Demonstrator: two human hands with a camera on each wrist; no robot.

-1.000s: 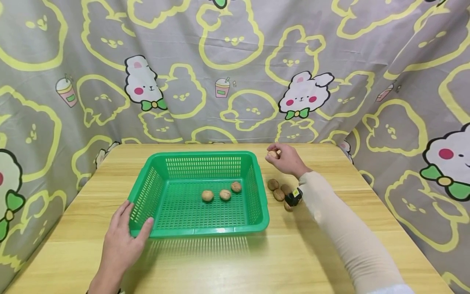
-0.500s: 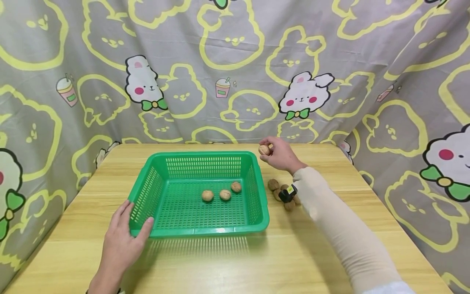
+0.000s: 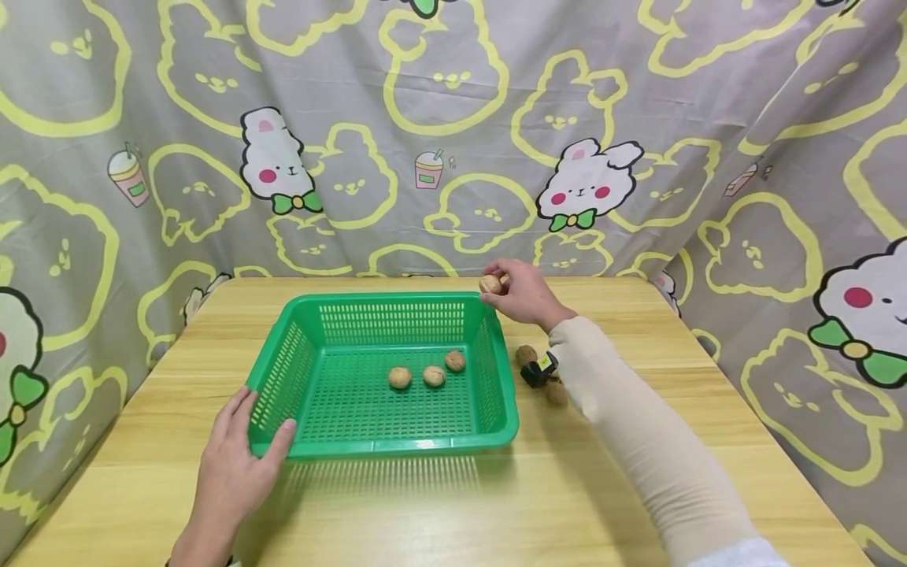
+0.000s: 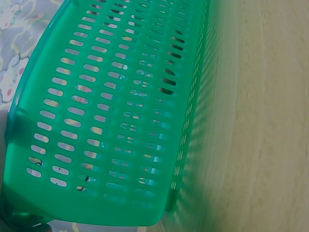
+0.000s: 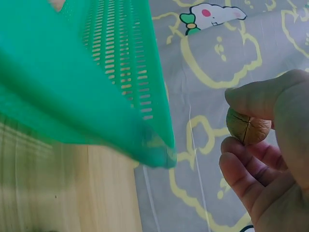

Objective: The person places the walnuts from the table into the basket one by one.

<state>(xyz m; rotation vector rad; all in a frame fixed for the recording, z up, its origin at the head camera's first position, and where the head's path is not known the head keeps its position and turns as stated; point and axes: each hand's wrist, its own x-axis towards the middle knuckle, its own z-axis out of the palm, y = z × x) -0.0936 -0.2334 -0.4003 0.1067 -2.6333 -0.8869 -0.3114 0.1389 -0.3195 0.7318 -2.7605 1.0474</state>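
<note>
Right hand [image 3: 526, 294]: grip clamped on a walnut [image 5: 247, 127], pinched between thumb and fingers, near far right corner of green basket [image 3: 383, 447]. Shell tan, wrinkled, seam showing. Left hand [image 3: 237, 466]: grip spread, touching near left corner.

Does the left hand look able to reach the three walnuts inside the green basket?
Probably yes: the left hand touches the green basket at its near left corner, and the open top leaves the walnuts uncovered.

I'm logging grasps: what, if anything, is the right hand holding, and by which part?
The right hand pinches a round, brown, wrinkled-shelled walnut by opposite sides, between thumb and fingers.
</note>
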